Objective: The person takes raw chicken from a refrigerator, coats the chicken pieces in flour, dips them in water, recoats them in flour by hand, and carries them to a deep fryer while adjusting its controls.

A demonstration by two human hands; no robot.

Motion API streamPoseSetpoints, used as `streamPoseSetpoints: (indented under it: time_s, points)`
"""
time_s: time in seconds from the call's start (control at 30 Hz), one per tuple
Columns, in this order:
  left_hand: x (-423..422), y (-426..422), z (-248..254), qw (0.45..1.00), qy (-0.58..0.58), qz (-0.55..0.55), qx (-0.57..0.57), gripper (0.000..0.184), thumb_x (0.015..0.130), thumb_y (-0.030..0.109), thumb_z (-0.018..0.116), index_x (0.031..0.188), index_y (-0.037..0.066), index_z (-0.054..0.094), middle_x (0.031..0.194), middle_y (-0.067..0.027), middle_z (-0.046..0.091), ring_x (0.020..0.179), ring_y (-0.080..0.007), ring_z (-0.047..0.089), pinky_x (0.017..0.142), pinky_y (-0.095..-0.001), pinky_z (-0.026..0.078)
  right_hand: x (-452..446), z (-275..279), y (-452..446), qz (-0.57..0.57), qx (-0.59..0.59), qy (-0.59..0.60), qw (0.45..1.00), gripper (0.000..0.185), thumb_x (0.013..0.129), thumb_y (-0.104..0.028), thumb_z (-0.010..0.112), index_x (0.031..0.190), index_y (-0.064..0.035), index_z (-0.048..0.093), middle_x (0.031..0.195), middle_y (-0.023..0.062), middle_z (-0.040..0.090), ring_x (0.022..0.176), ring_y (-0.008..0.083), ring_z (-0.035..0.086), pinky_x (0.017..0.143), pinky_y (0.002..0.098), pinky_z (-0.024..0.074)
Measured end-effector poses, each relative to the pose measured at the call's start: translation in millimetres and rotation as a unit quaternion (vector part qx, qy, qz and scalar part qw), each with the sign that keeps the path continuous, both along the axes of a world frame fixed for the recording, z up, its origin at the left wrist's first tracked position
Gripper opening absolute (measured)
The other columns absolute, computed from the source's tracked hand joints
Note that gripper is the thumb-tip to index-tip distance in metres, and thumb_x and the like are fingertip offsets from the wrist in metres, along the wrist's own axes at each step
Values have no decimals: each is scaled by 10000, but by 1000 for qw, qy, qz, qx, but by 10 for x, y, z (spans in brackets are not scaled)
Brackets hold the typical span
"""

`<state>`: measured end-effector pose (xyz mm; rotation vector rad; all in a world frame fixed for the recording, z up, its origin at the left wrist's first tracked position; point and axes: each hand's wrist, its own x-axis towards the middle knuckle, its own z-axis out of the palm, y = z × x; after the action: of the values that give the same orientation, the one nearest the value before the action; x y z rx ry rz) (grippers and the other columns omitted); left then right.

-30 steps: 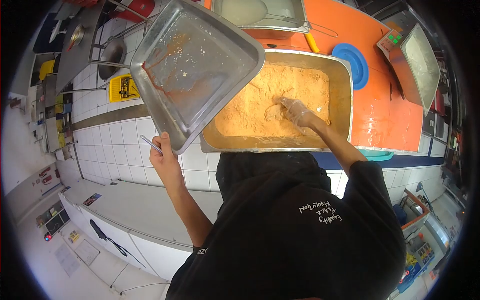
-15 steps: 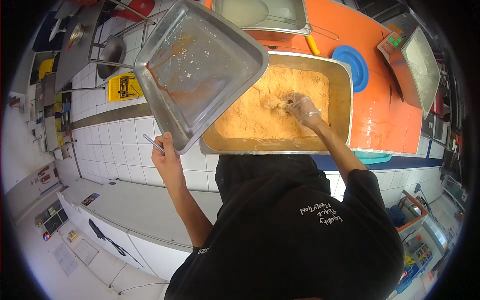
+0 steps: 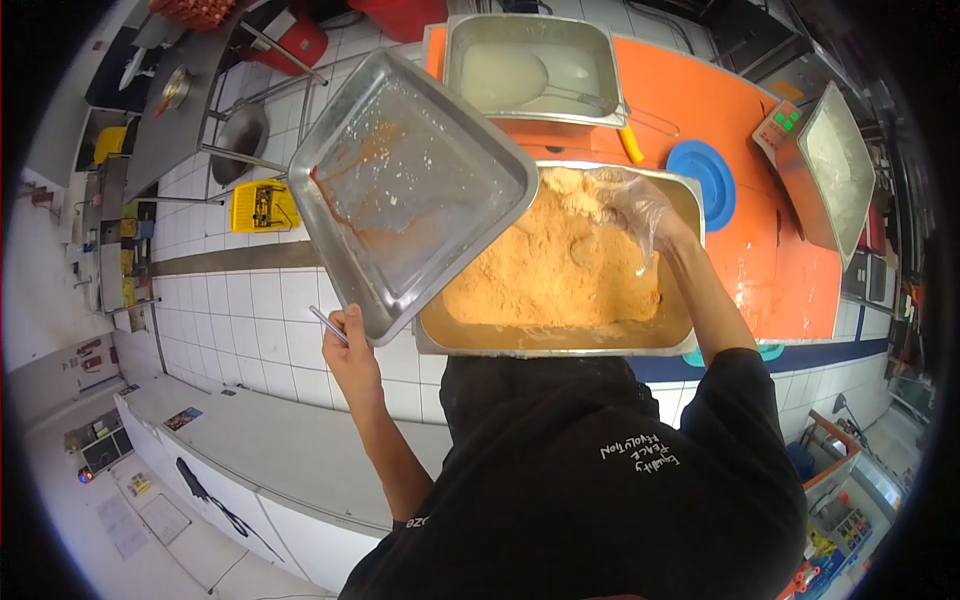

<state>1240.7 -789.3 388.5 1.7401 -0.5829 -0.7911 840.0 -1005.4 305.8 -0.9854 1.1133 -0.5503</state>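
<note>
My left hand (image 3: 352, 355) is closed on the near corner of a tilted metal tray (image 3: 420, 170). The tray is streaked with red-brown liquid and white specks, and a slim metal bar (image 3: 327, 325) sticks out beside my fingers. In a clear plastic glove, my right hand (image 3: 645, 210) grips a flour-coated piece of chicken (image 3: 575, 190) at the far side of a deep steel pan (image 3: 560, 341). Orange-tinted breading flour (image 3: 540, 270) covers the pan's bottom, with a hollow in its surface. The gloved fingers partly hide the chicken.
Beyond the pan, a steel container (image 3: 612, 60) holds cloudy liquid and a mesh strainer (image 3: 510, 80). A yellow handle (image 3: 630, 145), a blue plate (image 3: 712, 185) and a digital scale (image 3: 778, 125) are on the orange table (image 3: 760, 280). Another steel container (image 3: 830, 160) of white powder stands at right.
My right hand has moved the chicken from the middle of the flour toward the pan's far side. The left hand still holds the tray. The camera view has shifted.
</note>
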Motion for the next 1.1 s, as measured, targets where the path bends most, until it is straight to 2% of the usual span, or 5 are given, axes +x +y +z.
streamPoseSetpoints:
  time_s: [0.5,0.67,0.87,0.93,1.1]
  points:
    - [-25,-13,-184,998,-29,43,19,378,1042,284,617,756,123,429,673,88,337,606,-23,258,529,-244,195,375,177,-1331,-88,-15,-122,988,251,1036,-265,562,1160,-62,641,869,12,629,679,84,560,544,227,408]
    - [10,3,-157,997,-6,68,48,356,1033,304,631,774,127,463,707,85,382,628,-21,297,550,-228,225,241,-86,-512,176,-111,227,951,314,986,-317,638,1135,-44,676,916,64,680,784,140,635,611,242,494]
    - [180,-27,-145,997,-8,38,71,318,1033,311,628,809,124,501,773,57,480,708,-29,409,636,-207,351,332,-736,528,253,89,106,957,336,933,-181,732,1207,-9,640,1107,141,716,867,260,713,722,341,609]
    - [191,-23,-119,997,-5,36,69,320,1030,315,634,815,121,499,791,46,502,732,-37,442,662,-210,391,495,-734,637,383,-68,339,857,494,965,-447,652,1183,-7,694,1095,203,723,1046,274,681,937,407,527]
    - [167,34,-118,998,4,33,49,307,1029,308,636,828,108,519,809,35,525,745,-49,471,681,-216,419,1101,-1282,699,208,-364,471,776,578,992,-495,547,1268,3,646,1339,237,616,1268,366,569,1022,448,473]
